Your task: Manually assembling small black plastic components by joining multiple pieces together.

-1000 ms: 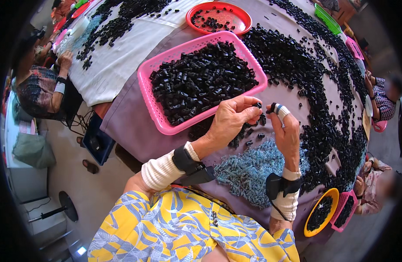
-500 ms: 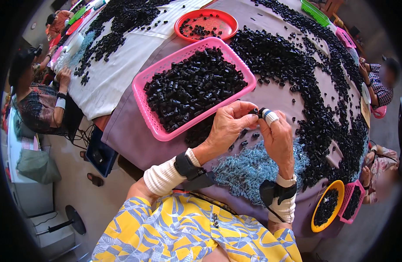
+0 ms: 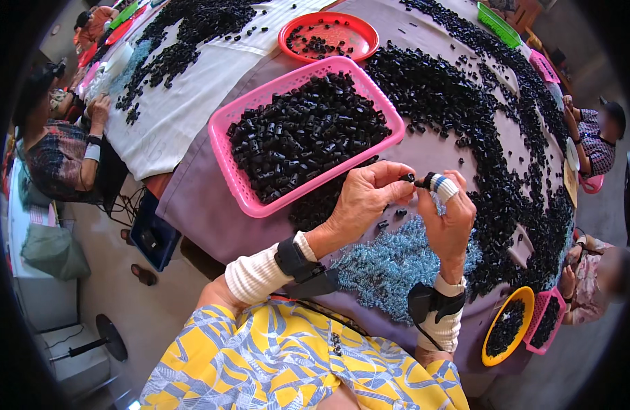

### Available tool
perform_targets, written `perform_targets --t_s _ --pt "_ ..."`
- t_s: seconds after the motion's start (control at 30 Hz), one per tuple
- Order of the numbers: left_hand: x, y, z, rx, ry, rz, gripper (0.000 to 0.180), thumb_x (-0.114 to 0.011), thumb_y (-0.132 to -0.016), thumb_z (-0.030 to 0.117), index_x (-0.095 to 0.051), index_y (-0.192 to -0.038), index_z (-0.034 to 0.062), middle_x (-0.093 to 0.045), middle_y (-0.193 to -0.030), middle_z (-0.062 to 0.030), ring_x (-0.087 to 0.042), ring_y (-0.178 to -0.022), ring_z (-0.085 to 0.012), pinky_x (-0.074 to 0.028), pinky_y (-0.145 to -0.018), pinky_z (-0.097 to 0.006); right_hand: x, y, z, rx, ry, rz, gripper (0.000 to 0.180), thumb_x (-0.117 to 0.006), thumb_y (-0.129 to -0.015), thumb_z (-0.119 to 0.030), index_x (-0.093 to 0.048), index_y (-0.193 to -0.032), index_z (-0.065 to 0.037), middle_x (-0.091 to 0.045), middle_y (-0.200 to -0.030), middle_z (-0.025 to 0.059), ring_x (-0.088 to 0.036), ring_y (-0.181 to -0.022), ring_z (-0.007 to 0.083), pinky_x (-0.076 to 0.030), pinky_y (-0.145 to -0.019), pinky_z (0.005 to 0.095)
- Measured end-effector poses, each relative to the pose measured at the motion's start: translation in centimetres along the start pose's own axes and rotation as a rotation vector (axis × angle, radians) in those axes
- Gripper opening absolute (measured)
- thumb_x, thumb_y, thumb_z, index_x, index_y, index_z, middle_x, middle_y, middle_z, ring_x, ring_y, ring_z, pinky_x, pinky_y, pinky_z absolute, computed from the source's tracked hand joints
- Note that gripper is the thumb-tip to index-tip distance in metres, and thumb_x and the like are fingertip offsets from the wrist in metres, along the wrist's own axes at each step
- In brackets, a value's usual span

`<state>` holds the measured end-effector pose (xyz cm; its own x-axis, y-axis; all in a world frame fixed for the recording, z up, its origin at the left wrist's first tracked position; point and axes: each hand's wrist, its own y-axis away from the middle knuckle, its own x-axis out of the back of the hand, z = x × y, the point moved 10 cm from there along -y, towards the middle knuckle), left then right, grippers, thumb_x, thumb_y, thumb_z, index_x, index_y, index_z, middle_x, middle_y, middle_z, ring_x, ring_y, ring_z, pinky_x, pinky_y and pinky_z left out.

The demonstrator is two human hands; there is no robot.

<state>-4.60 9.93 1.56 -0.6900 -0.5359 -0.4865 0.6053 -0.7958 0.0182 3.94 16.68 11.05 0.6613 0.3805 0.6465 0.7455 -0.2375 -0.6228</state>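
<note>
Pinching a small black plastic piece (image 3: 408, 178), your left hand (image 3: 366, 198) sits just off the near rim of the pink basket (image 3: 224, 164), thumb and forefinger closed. Your right hand (image 3: 451, 219), a striped finger wrap (image 3: 443, 186) on it, brings bent fingertips to that piece's right side; they seem to grip something dark, too small to make out. Below the piece, pale-blue translucent parts (image 3: 390, 266) spread toward the table's near edge. Bare purple cloth (image 3: 198, 184) gives you room left of the basket; black parts (image 3: 479, 143) crowd the right.
</note>
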Motion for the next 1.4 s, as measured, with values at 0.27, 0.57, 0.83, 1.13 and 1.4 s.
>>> perform_targets --t_s 0.27,0.57,0.83,1.13,1.4 --pt "0.2 0.1 0.2 -0.002 -0.088 0.012 0.022 -0.062 -0.087 0.006 -0.061 -0.108 -0.0032 -0.066 -0.09 -0.0053 -0.061 -0.078 -0.0087 -0.051 -0.072 -0.022 0.0 -0.3 -0.4 0.037 0.055 0.049 0.013 -0.068 -0.073 -0.003 -0.061 -0.082 -0.001 -0.06 -0.074 0.0097 -0.059 -0.067 0.0276 -0.043 -0.084 0.0457" --pt "0.1 0.0 -0.1 -0.028 -0.117 -0.016 0.022 -0.062 -0.086 0.003 -0.063 -0.107 -0.0038 -0.065 -0.089 -0.0042 -0.059 -0.078 -0.0073 -0.05 -0.072 -0.021 -0.4 -0.1 -0.6 0.07 0.097 0.018 0.012 -0.068 -0.074 -0.003 -0.06 -0.084 -0.001 -0.061 -0.076 0.01 -0.06 -0.069 0.0273 -0.042 -0.086 0.0466" --pt "0.2 0.0 0.3 -0.022 -0.194 -0.005 0.021 -0.063 -0.085 0.003 -0.065 -0.105 -0.0029 -0.066 -0.088 -0.0031 -0.059 -0.077 -0.0064 -0.05 -0.072 -0.02 -0.6 0.2 -0.8 0.079 0.14 -0.02 0.013 -0.068 -0.075 -0.003 -0.06 -0.084 0.0 -0.062 -0.08 0.0122 -0.062 -0.073 0.0277 -0.041 -0.089 0.0472" --pt "-0.5 0.1 1.0 -0.041 -0.21 -0.029 0.021 -0.063 -0.085 0.004 -0.065 -0.105 -0.0023 -0.066 -0.087 -0.0034 -0.06 -0.077 -0.0067 -0.05 -0.071 -0.02 0.0 0.5 -0.2 0.048 0.097 0.011 0.012 -0.067 -0.075 -0.004 -0.06 -0.084 0.0 -0.062 -0.078 0.0114 -0.061 -0.071 0.0273 -0.042 -0.089 0.0471" --pt "-0.3 0.0 0.4 -0.029 -0.201 -0.016 0.022 -0.064 -0.085 0.006 -0.064 -0.105 -0.0024 -0.067 -0.087 -0.0039 -0.061 -0.077 -0.0071 -0.05 -0.071 -0.021 0.1 0.5 -0.2 0.048 0.108 0.033 0.012 -0.068 -0.075 -0.003 -0.059 -0.083 -0.001 -0.062 -0.076 0.0098 -0.06 -0.07 0.0263 -0.042 -0.088 0.0466"
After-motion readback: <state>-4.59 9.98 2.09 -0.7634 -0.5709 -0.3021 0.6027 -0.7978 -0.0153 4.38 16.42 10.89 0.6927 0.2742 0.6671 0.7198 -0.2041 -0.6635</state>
